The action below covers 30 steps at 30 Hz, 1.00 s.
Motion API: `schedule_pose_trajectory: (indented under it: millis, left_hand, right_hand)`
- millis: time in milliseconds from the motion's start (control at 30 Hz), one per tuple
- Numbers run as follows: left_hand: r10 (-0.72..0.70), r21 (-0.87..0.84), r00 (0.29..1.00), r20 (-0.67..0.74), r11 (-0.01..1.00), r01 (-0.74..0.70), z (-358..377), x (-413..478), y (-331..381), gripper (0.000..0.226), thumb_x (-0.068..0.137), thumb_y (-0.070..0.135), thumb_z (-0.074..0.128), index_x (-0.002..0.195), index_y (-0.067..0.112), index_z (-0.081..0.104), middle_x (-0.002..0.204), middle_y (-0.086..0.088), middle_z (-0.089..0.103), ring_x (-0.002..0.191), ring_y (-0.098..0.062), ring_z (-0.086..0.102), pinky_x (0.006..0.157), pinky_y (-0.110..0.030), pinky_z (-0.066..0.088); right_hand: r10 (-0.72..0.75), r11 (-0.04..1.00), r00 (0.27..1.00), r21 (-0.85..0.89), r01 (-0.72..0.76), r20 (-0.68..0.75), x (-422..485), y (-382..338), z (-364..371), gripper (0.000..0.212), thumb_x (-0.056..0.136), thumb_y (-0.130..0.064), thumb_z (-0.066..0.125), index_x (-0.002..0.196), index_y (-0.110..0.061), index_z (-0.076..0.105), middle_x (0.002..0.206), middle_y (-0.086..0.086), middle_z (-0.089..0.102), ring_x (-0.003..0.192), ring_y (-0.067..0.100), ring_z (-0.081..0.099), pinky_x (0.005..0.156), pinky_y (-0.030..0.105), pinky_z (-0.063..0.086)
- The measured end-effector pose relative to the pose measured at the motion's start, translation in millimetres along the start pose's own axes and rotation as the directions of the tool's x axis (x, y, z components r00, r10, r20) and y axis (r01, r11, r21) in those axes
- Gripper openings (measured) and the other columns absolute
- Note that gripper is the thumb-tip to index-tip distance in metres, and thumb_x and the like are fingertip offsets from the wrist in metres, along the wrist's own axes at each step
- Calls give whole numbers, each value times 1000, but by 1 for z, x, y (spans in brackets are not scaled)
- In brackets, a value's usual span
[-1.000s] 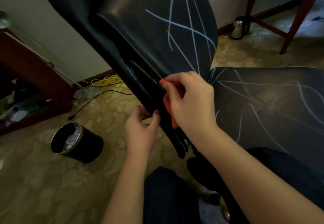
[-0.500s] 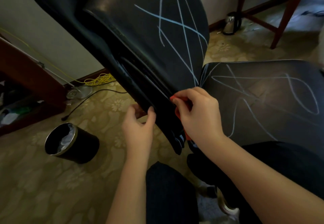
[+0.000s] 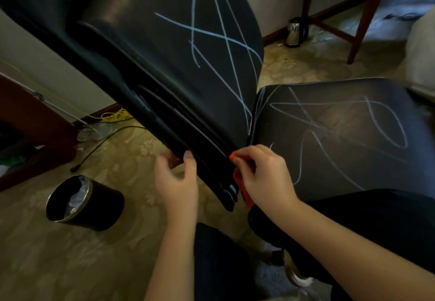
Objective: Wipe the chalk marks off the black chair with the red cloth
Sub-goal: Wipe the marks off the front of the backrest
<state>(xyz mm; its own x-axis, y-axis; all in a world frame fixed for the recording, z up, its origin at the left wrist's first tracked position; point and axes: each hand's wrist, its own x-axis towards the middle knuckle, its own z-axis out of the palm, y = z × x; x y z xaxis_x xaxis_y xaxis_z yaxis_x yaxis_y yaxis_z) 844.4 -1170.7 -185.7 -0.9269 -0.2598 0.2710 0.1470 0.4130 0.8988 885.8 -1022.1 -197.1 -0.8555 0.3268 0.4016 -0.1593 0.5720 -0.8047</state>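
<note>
The black chair fills the upper middle: its backrest slants from top left down to the centre, and its seat spreads to the right. Pale chalk lines cross both surfaces. My right hand grips the bunched red cloth against the lower side edge of the backrest, where backrest and seat meet. Most of the cloth is hidden under the fingers. My left hand holds the backrest's lower edge from the left, thumb on the front face, fingers behind it.
A black wastebasket with a liner lies tilted on the patterned floor at lower left. A yellow cable and a black cord lie by the wall. A kettle and wooden legs stand at the back right. My dark-clothed legs are below.
My right hand with the red cloth has slid down the backrest's side edge toward the seat joint. The left hand stayed gripping the lower edge.
</note>
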Motion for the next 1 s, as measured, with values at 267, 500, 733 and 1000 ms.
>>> schedule_pose_trajectory:
  millis: [267,500,733,1000]
  left_hand:
    - [-95,-161,987,128,980,115,7,-19,-20,9,97,16,60,95,7,61,88,2,64,77,6,62,69,-9,46]
    - [-247,-174,952,181,945,278,18,-38,-63,26,88,47,59,98,24,65,95,11,68,97,-8,65,97,-45,53]
    - [-390,-235,899,198,872,430,22,-51,-68,22,102,23,51,121,25,63,115,14,66,113,-2,61,106,-40,47]
    - [-349,-281,915,201,874,395,19,-47,-66,24,104,18,47,118,14,65,115,3,68,107,-8,64,80,-12,49]
  right_hand:
    - [-206,975,974,61,213,-97,30,-27,-2,9,92,-11,67,98,-8,74,96,0,69,88,11,65,80,21,52]
    - [42,998,996,48,-38,-78,-11,5,14,8,92,-9,67,98,-10,72,95,-2,66,84,5,63,79,16,52]
    - [249,956,968,168,-240,-31,-15,7,17,6,93,-13,66,95,-14,71,87,-3,66,73,9,66,69,33,58]
    - [-27,981,993,188,49,-117,7,-12,10,11,93,-7,65,103,-7,72,98,-1,68,84,5,66,78,12,51]
